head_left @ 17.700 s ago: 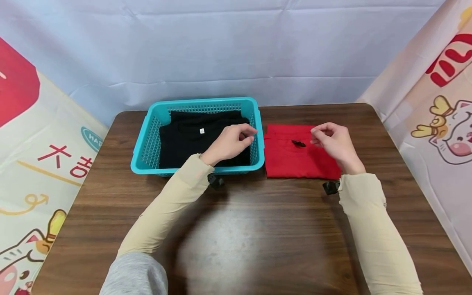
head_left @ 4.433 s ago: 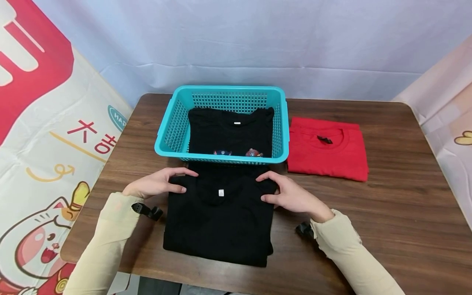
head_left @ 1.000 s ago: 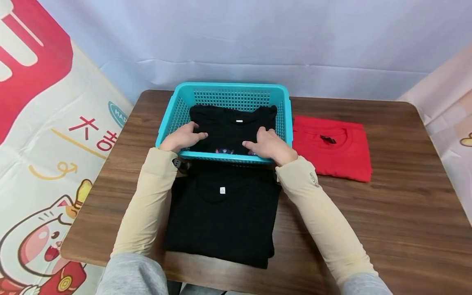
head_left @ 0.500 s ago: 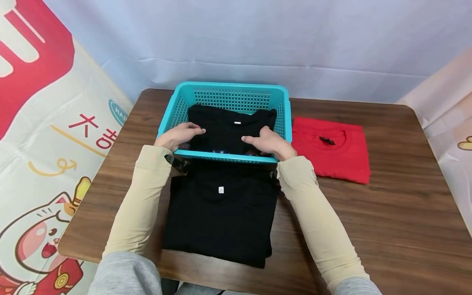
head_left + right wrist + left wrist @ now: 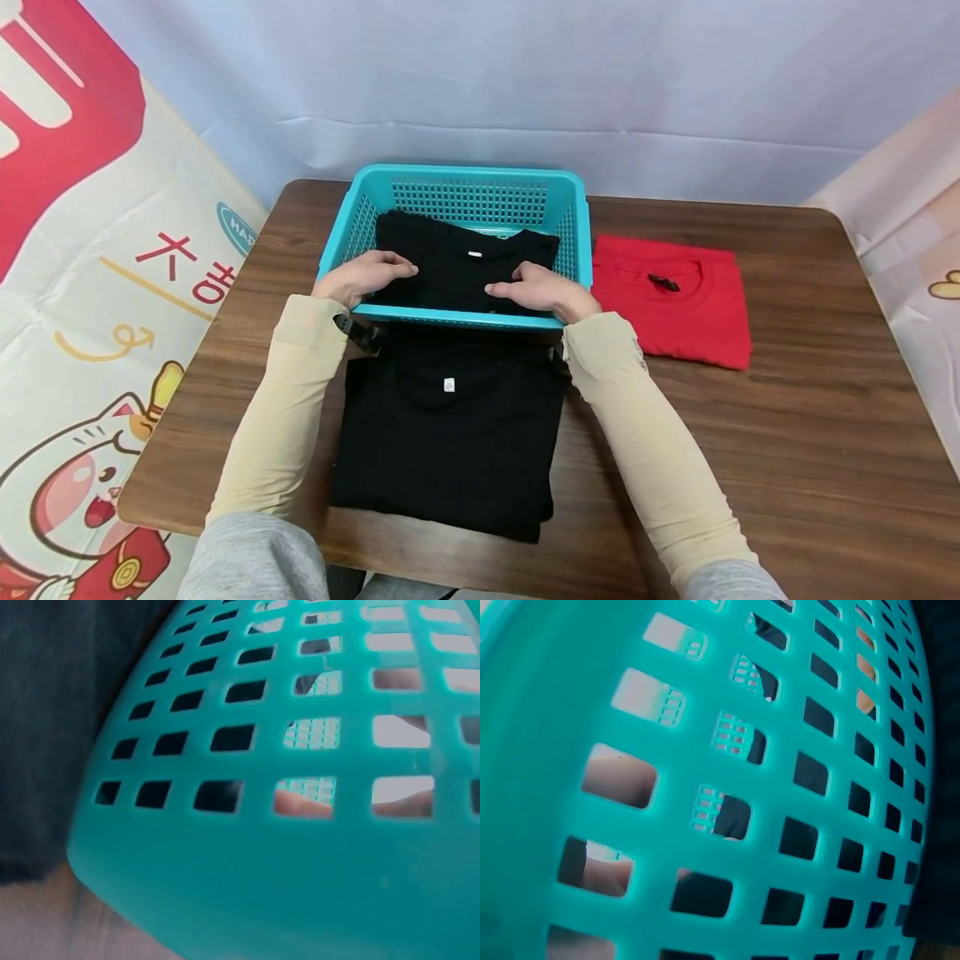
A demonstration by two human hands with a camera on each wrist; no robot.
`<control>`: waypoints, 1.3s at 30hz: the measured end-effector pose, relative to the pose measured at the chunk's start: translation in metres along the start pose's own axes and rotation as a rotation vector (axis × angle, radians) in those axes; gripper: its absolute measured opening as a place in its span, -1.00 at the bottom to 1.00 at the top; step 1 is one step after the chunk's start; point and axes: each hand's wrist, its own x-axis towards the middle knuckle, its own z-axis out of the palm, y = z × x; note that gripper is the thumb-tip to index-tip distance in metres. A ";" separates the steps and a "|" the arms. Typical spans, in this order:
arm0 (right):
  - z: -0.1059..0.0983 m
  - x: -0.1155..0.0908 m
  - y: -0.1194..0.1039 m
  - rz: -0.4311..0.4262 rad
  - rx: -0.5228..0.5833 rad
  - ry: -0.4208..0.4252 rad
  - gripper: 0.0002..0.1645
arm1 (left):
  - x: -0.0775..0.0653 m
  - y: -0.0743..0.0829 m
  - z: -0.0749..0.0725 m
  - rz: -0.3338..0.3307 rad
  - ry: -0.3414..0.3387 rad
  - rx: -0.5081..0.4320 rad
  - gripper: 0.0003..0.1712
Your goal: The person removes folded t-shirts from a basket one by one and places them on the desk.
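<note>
A folded black T-shirt (image 5: 450, 271) with a small white neck label lies in a turquoise plastic basket (image 5: 465, 317). My left hand (image 5: 363, 277) reaches over the near rim and holds the shirt's left side, thumb on top. On the other side my right hand (image 5: 546, 292) grips the right edge, its thumb also on the cloth. The other fingers are mostly hidden beneath the fabric and behind the rim. Both wrist views look through the basket's perforated wall (image 5: 525, 787), where bits of fingers (image 5: 304, 806) show in the holes.
A second folded black T-shirt (image 5: 450, 458) with a white label lies in front of the basket, beneath my forearms. To the basket's right is a folded red T-shirt (image 5: 697, 317) with a black label. All stand on a dark wooden table (image 5: 825, 433) backed by a pale curtain.
A black T-shirt came to lie before the basket, then my hands moved from it into the basket. Over the last second the inside shirt's near part lifted and its cartoon prints went out of sight.
</note>
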 end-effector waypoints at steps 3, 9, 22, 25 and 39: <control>0.000 0.001 0.000 0.012 0.069 0.024 -0.08 | 0.000 0.001 0.001 -0.011 0.001 0.003 -0.52; -0.002 0.000 -0.002 0.032 0.257 0.067 -0.06 | 0.000 0.000 0.001 0.023 0.013 0.019 -0.48; -0.004 0.001 0.000 -0.053 0.420 0.114 -0.32 | -0.001 -0.003 -0.006 0.000 0.020 -0.156 -0.49; -0.005 0.001 0.001 -0.058 0.434 0.101 -0.37 | -0.003 -0.002 -0.008 -0.024 0.020 -0.196 -0.47; -0.003 0.002 0.001 -0.069 0.358 0.130 -0.52 | -0.003 -0.003 -0.003 -0.017 0.020 -0.261 -0.56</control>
